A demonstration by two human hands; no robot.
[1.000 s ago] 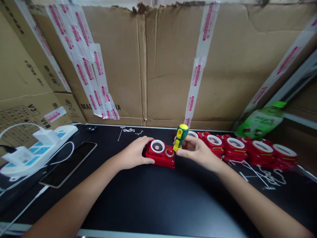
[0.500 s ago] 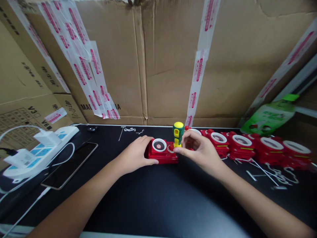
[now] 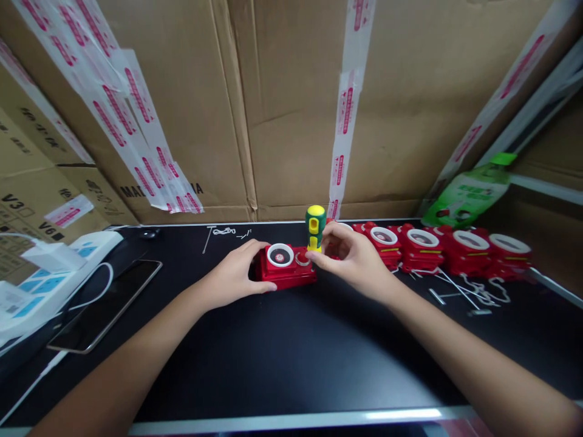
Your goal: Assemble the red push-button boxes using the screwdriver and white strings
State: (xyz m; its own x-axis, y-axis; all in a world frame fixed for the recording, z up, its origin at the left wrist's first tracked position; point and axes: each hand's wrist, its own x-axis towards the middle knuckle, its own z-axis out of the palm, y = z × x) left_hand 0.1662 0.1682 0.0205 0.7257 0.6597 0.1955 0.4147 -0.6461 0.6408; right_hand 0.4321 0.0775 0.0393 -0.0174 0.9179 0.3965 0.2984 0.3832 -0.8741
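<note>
On the black table a red box-shaped device point(image 3: 291, 278) carries a white-rimmed round window with a dark centre. Around its left end my left hand point(image 3: 234, 272) is closed, thumb along the near side and fingers behind. A screwdriver point(image 3: 315, 227) with a green and yellow handle stands upright over the device's right part, beside a small round fitting. My right hand point(image 3: 355, 258) pinches the lower handle between thumb and fingers. The screwdriver's tip is hidden, so I cannot tell what it touches.
Several similar red devices point(image 3: 421, 247) stand in a row at right. Near them lie metal T-shaped rods point(image 3: 449, 295) and white cord. A green bottle point(image 3: 471, 193) is behind. Leftward are a phone point(image 3: 107, 306), a power strip point(image 3: 64, 279) and cables. Cardboard point(image 3: 291, 121) walls the back.
The whole view has shifted, with the scene now further left and slightly higher. Both hands keep their hold on the red device and the screwdriver.
</note>
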